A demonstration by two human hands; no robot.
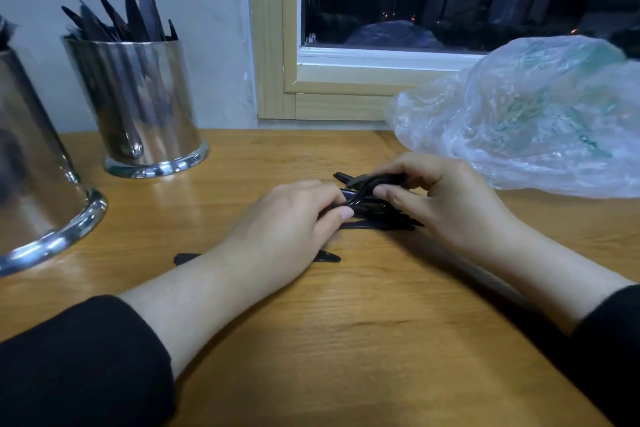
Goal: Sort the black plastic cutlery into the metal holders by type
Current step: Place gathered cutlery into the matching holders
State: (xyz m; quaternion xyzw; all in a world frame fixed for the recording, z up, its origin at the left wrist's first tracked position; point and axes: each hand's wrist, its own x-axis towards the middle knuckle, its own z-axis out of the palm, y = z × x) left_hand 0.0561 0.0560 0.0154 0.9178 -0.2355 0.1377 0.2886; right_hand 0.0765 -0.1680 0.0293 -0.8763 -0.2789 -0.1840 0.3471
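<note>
A small pile of black plastic cutlery (381, 215) lies on the wooden table (346, 340) between my hands. My left hand (287, 218) pinches one black piece at the pile's left side. My right hand (440, 198) curls its fingers round another black piece (381, 179) lifted just above the pile. One black piece (329, 257) lies alone under my left wrist, partly hidden. A shiny metal holder (145, 104) at the back left stands full of black knives (121, 19). A second metal holder (34, 184) is at the far left, its contents blurred.
A crumpled clear plastic bag (536, 114) sits at the back right, close to my right hand. A wooden-framed window (277, 45) and a white wall stand behind the table. Bare wood spreads in front of my forearms.
</note>
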